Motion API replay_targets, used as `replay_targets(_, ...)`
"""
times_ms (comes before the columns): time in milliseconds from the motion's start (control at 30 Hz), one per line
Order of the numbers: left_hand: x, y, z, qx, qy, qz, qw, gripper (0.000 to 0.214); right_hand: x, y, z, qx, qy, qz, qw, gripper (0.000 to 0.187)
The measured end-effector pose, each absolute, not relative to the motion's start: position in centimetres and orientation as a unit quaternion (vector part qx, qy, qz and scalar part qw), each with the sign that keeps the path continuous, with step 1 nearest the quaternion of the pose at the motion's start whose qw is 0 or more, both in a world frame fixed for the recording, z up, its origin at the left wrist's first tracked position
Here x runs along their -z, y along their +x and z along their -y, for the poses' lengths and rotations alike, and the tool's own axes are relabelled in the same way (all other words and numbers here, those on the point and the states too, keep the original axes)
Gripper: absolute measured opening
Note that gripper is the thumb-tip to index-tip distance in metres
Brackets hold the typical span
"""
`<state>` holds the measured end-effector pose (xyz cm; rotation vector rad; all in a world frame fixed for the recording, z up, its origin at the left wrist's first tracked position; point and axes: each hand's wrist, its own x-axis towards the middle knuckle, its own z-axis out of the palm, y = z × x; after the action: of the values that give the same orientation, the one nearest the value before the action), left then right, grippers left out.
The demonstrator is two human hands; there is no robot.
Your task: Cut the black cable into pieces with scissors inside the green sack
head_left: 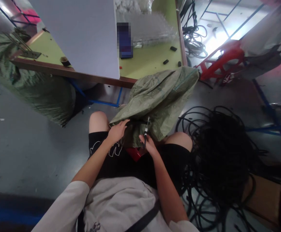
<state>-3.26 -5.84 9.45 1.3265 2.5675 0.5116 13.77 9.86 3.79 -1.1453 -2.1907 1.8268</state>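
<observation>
In the head view my left hand (118, 131) is closed on a short black cable (137, 122), which runs to the right over a green woven sack. My right hand (149, 144) grips a small black-handled tool (145, 134) with a thin metal tip; its exact kind is too small to tell. The tip points away from me and meets or crosses the cable's end. The green woven sack (164, 96) drapes from the table edge over my lap, under both hands. Between my legs, below the sack, a red surface (134, 153) shows in part.
Ahead is a green-topped table (152, 66) with a grey-white panel (94, 38), clear plastic bags (152, 29), a blurred blue object (125, 42) and small black pieces (173, 48). A large cable heap (227, 154) lies right, a full green sack (45, 96) left, a red stool (222, 61) upper right.
</observation>
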Motion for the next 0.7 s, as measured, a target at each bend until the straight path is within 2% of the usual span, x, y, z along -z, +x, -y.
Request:
replay_targets(133, -9.7, -3.2, 6.1, -0.177, 0.490, -0.842, 0.138, 0.038, -4.4, 13.5, -9.9, -0.563, -0.372, 0.734, 0.080, 0.051)
replay_targets(267, -9.8, -3.8, 6.2, -0.217, 0.465, -0.849, 0.128, 0.035, -5.2, 14.1, -10.4, -0.507, -0.402, 0.762, 0.030, 0.053)
replay_targets(367, -9.7, -4.0, 6.2, -0.251, 0.444, -0.850, 0.129, 0.035, -5.2, 14.2, -10.4, -0.542, -0.398, 0.740, 0.008, 0.054)
replay_targets(500, -9.5, -4.0, 6.2, -0.268, 0.434, -0.846, 0.157, 0.035, -4.8, 14.0, -10.1, -0.581, -0.362, 0.728, 0.036, 0.053)
replay_targets(633, -9.5, -4.1, 6.2, -0.271, 0.422, -0.850, 0.162, 0.034, -4.6, 14.2, -10.3, -0.588, -0.395, 0.705, 0.014, 0.057)
replay_targets(700, -9.5, -4.2, 6.2, -0.278, 0.417, -0.851, 0.159, 0.034, -4.4, 14.3, -10.6, -0.582, -0.412, 0.700, 0.040, 0.059)
